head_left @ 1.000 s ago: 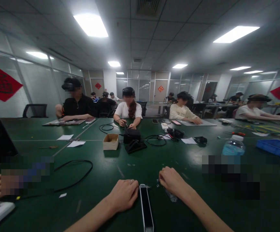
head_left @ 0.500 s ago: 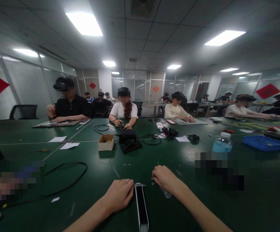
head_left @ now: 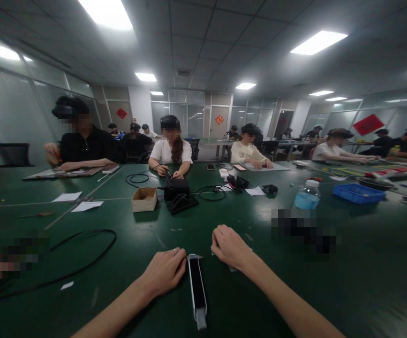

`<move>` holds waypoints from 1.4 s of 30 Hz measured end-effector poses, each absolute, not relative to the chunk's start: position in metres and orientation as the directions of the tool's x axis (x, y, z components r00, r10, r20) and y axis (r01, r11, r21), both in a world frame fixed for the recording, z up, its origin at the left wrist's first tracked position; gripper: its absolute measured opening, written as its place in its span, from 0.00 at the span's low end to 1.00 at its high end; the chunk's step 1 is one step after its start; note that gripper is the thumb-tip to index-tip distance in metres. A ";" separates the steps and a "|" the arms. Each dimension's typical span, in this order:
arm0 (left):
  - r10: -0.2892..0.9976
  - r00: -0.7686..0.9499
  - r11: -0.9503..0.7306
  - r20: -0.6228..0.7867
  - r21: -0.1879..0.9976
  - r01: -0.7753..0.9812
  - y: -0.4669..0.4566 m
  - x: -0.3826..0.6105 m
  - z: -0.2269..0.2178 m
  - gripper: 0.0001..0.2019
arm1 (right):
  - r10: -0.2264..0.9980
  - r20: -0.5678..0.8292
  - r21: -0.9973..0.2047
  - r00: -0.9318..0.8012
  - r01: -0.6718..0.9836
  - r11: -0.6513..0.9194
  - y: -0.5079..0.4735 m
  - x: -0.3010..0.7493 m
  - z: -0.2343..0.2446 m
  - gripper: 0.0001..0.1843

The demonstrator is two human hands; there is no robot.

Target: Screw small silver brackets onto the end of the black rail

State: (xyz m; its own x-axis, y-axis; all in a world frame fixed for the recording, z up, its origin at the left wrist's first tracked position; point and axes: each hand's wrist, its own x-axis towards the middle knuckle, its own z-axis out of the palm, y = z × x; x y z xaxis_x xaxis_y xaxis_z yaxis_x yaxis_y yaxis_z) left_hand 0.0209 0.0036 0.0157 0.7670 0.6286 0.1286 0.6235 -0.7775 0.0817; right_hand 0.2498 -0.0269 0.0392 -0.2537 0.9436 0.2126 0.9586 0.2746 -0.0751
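Observation:
A long, narrow piece with a black middle and silver-white edges (head_left: 197,286) lies on the green table (head_left: 126,244) between my hands. At its far end sits a small thin metal bit (head_left: 199,257). My left hand (head_left: 166,270), with a ring on one finger, rests closed just left of that end; what its fingers hold, if anything, is hidden. My right hand (head_left: 230,246) is on the right, apart from the long piece, with its fingers curled down to the table. Something small and shiny shows at its fingertips, too small to name. A pale flat piece (head_left: 232,269) peeks out beneath this hand.
Ahead stand an open cardboard box (head_left: 144,199) and a black device (head_left: 177,190) with cables. To the right are a bottle of blue liquid (head_left: 307,199) and a blue tray (head_left: 358,193). A black cable (head_left: 98,260) loops at left. Several people sit across the table.
The view has turned slightly right and down, so everything sits further left and higher. My right fingers cover more of the small shiny thing. My left hand keeps its place beside the long piece.

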 end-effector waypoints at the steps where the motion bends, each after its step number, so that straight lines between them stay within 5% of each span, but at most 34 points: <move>1: 0.628 0.766 -0.778 0.139 0.086 0.623 0.004 0.021 0.015 0.10 | 0.934 0.237 -0.093 -0.266 0.951 0.294 -0.029 0.248 0.040 0.07; 9: 0.576 0.746 -0.807 0.334 0.085 0.584 0.005 0.018 0.009 0.09 | 0.842 0.401 -0.288 -0.361 0.823 0.490 -0.049 0.228 0.032 0.06; 17: 0.148 0.788 -0.944 0.597 -0.152 0.293 0.004 0.015 0.004 0.05 | 0.829 0.459 -0.566 -0.318 0.615 0.549 -0.060 0.203 0.015 0.04; 23: 0.034 0.732 -0.952 0.681 -0.202 0.232 0.001 0.018 0.012 0.08 | 0.835 0.451 -0.563 -0.315 0.625 0.540 -0.059 0.202 0.008 0.04; 42: 0.145 0.694 -0.937 0.706 -0.128 0.326 0.003 0.018 0.002 0.06 | 0.778 0.520 -0.383 -0.353 0.717 0.582 -0.052 0.207 0.003 0.04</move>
State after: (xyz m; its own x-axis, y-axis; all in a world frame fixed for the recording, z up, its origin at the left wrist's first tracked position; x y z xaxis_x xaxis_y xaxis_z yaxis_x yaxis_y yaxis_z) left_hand 0.0182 0.0027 0.0017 0.6936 0.1450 0.7056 0.3257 -0.9368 -0.1276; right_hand 0.2069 -0.0524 0.0026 -0.3532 0.7777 0.5200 0.7171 0.5820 -0.3834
